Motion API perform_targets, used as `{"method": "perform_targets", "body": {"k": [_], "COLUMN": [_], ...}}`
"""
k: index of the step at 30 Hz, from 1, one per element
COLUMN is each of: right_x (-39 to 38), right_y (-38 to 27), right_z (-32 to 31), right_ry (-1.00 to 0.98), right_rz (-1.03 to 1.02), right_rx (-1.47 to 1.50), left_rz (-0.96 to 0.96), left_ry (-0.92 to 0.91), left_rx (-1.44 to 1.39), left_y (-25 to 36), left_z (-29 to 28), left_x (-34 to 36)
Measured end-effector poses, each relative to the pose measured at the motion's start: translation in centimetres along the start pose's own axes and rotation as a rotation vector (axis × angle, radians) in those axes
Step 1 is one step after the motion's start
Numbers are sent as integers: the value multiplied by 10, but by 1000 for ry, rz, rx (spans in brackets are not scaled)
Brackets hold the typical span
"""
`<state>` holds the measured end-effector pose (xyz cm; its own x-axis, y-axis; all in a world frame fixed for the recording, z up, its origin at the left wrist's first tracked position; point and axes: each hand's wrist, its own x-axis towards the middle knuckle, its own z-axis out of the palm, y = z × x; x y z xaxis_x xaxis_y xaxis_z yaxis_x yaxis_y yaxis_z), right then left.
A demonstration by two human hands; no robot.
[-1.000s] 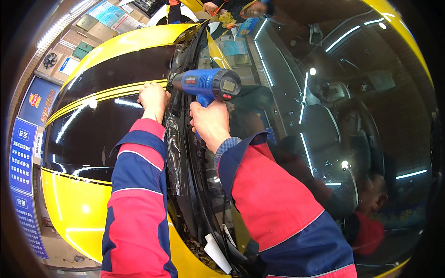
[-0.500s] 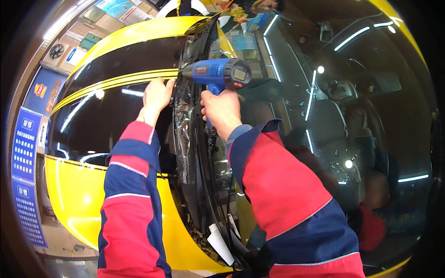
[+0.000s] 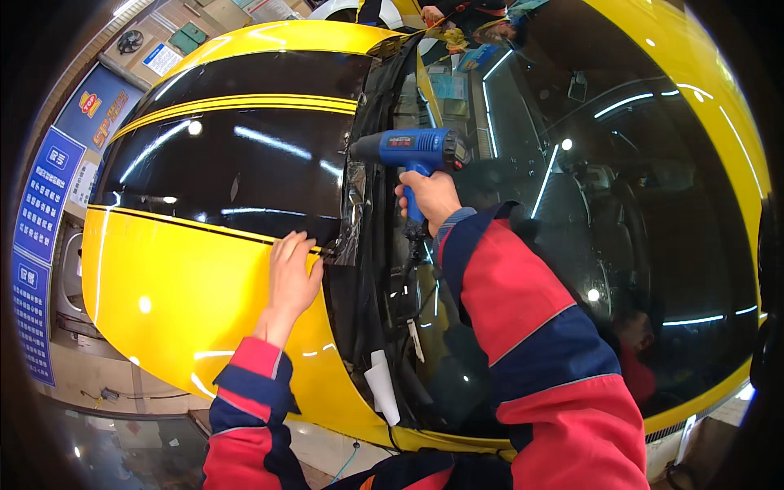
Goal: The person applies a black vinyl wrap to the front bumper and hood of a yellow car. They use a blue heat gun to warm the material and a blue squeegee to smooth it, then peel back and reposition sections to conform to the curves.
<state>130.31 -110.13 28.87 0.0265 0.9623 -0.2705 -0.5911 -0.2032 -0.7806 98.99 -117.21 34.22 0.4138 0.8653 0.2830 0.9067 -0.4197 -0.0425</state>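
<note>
My right hand (image 3: 430, 196) is wrapped round the handle of a blue heat gun (image 3: 412, 149). The gun's dark nozzle points left over the rear edge of a yellow car hood (image 3: 188, 269), close above the crumpled loose end of a glossy black film stripe (image 3: 237, 175). My left hand (image 3: 294, 273) rests with bent, slightly parted fingers at the near edge of that stripe, by the thin black line (image 3: 204, 224). Nothing shows between its fingers, though their tips are partly hidden. A dark cord drops from the gun's handle.
Right of the hood spreads the windshield (image 3: 531, 269), full of light reflections. A dark cowl (image 3: 380, 245) runs between them, with a white strip (image 3: 380, 388) at its near end. Another person's hand (image 3: 431, 16) shows at the far side. Blue sign boards (image 3: 49, 196) stand left.
My left hand has moved nearer, from the yellow pinstripes to the black stripe's near edge. The heat gun has shifted slightly right and nearer, still in my right hand. The view has shifted too.
</note>
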Motion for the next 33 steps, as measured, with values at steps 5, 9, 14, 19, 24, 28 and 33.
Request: {"method": "perform_targets", "body": {"k": [5,9,14,19,24,28,33], "right_x": [-37,-52,-51,-51,-48,-45,-46], "right_y": [-4,-12,-11,-5,-6,-11,-25], "right_z": [-7,-8,-8,-6,-2,0,-1], "right_ry": [-48,-11,-6,-31,13,-4,-15], "right_rz": [42,94,54,45,32,66,86], "right_rx": [-60,-82,-111,-131,-95,-106,-123], "left_rz": [118,181,223,256,160,-55,-93], "left_ry": [-22,-157,-250,-218,-114,6,-70], "left_rx": [148,192,355,380,84,252,360], "left_y": [3,18,23,19,8,4,7], "left_z": [9,13,26,32,21,25,33], "left_x": [41,69,76,68,82,120,143]}}
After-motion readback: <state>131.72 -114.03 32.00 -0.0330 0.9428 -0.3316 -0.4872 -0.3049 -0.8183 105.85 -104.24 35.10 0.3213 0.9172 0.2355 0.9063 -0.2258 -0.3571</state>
